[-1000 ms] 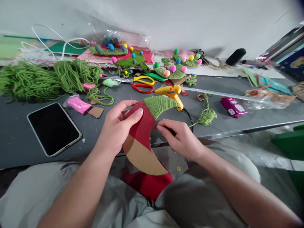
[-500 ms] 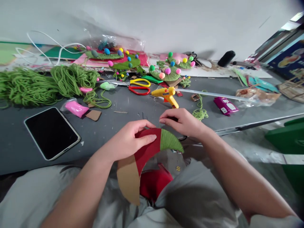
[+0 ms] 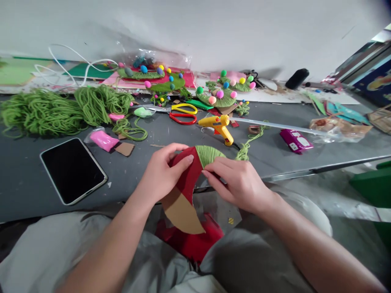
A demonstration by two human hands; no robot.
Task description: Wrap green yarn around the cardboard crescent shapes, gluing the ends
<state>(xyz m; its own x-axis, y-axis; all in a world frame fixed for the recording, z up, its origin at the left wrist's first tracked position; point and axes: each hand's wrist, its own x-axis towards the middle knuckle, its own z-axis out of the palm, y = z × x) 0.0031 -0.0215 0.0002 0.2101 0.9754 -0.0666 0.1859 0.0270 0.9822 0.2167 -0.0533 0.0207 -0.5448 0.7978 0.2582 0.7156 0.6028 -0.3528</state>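
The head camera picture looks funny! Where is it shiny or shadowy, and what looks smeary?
In the head view, the plastic bag sparkles with glare; there too, the crescent's tan end is shaded near the left hand; the head view's wall has a soft shadow beside the black object; on the view's right, the floor looks smeary.

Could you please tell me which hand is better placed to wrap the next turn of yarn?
Probably the right hand: it is at the edge of the green yarn, while the left hand holds the cardboard crescent by its red part.

A head-worn camera looks forward and down across the table [image 3: 122, 179].
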